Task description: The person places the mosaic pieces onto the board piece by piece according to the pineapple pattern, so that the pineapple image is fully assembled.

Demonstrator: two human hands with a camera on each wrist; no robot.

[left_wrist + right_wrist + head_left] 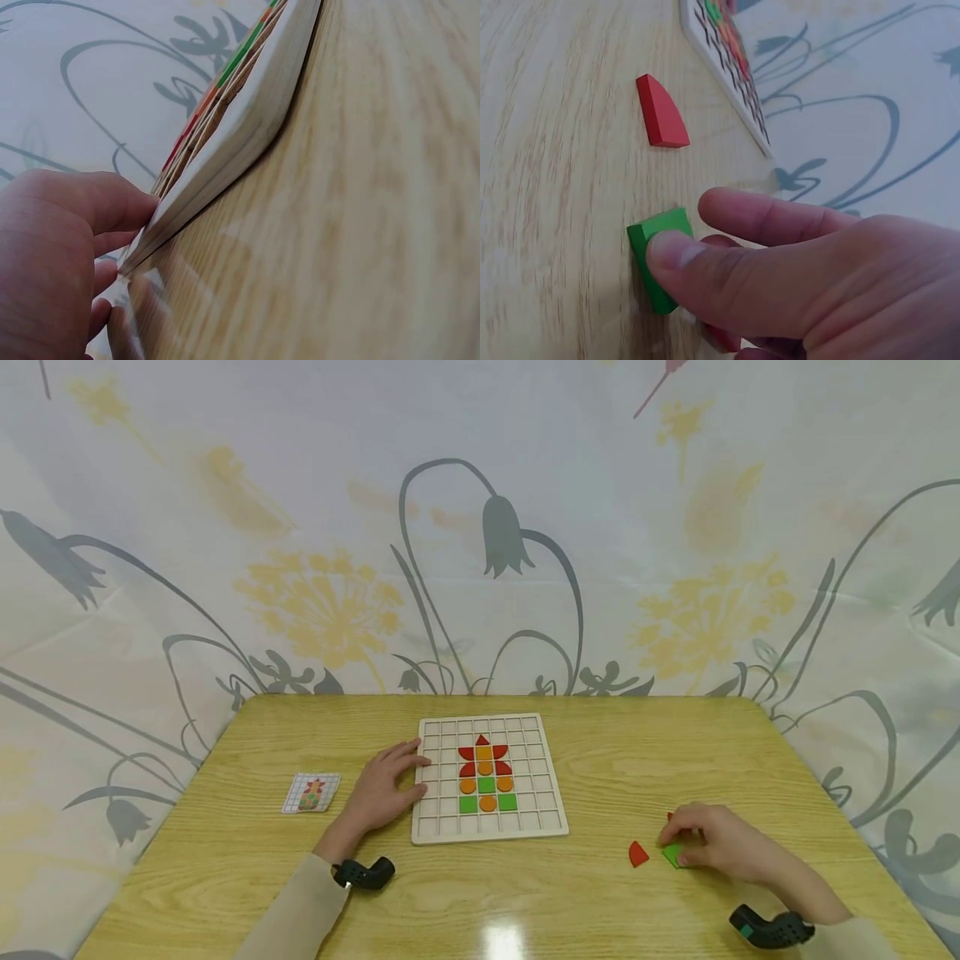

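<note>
A pale square grid board (555, 818) lies on the table with a pattern of red, orange and green pieces in its middle cells. My left hand (381, 787) rests along the board's left edge, fingers spread and touching the rim, as the left wrist view also shows. Over at the right, my right hand (723, 845) holds a green square block (664, 223) close to the tabletop, its thumb on the block's upper face. The index fingertip stands apart from the block. A red quarter-circle piece (638, 854) lies just left of this hand. Another red piece (721, 337) is partly hidden beneath the fingers.
A small pattern card (311, 792) lies left of the left hand, showing a similar coloured figure on a grid. The wooden table (360, 918) meets a flower-printed cloth (465, 610) along its back edge. Each wrist carries a black device.
</note>
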